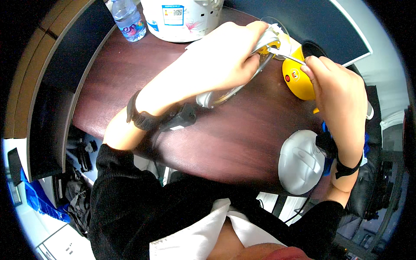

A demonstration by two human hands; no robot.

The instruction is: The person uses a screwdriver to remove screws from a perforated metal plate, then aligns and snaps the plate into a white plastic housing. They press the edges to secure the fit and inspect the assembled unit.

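The fingers (pixel 249 52) of the left hand (pixel 221 56) are curled tight round a shiny metal piece (pixel 234 89), a long curved thing held slantwise over the table, its upper end up by a clear glass dish (pixel 277 24). The right hand (pixel 340 93) has its fingertips pinched narrow on a thin metal utensil (pixel 284 54) whose far end pokes into something yellow caught at the top of that metal piece; what the yellow stuff is, I cannot tell from here.

Biggest thing about is the dark wooden table (pixel 234 138), rounded at its near edge. At its far side stands a white bucket-like pot (pixel 182 19) with a plastic water bottle (pixel 128 19) to its left. Near the right forearm lies a pale grey domed lid (pixel 299 162), right at the table's edge. Just beside the right hand's fingertips sits a yellow bowl-shaped container (pixel 299 78). A black plug or adapter (pixel 180 119) lies under the left wrist.

The risks, as I judge them: the metal piece is tilted and held only at one end, so a push from the utensil might tip the yellow stuff onto the table. The right elbow could also nudge the grey lid off the edge.
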